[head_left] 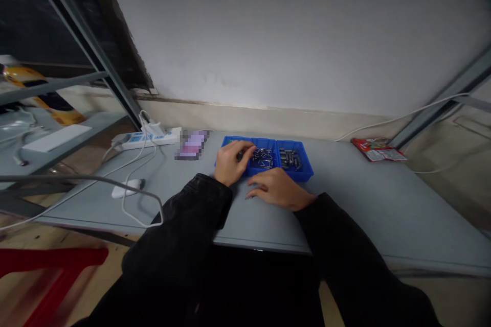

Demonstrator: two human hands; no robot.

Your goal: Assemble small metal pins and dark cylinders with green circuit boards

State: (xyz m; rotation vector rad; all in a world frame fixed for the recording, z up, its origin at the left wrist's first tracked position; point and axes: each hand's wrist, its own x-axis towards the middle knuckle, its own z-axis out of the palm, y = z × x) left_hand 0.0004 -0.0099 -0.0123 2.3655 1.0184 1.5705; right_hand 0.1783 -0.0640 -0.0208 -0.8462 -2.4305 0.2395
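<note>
A blue divided bin [307, 175] stands on the table in front of me. Thin metal pins [263, 157] fill its middle compartment, and short metal cylinders [290, 158] lie in the right one. My left hand [232, 162] is over the left compartment, hiding most of its contents. Its fingers are curled together around something small and dark that I cannot make out. In front of the bin, close to the tabletop, is my right hand [278, 187]. Its thumb and forefinger point left with a gap between the tips; a faint thin mark near them is too small to name.
A phone-like purple item [193, 144], blurred out, lies left of the bin. Beyond it are a white power strip [164, 137] and a white plug-like piece [128, 188] with loose cables. A red snack packet [378, 149] lies at the right back. A red stool [53, 260] stands lower left.
</note>
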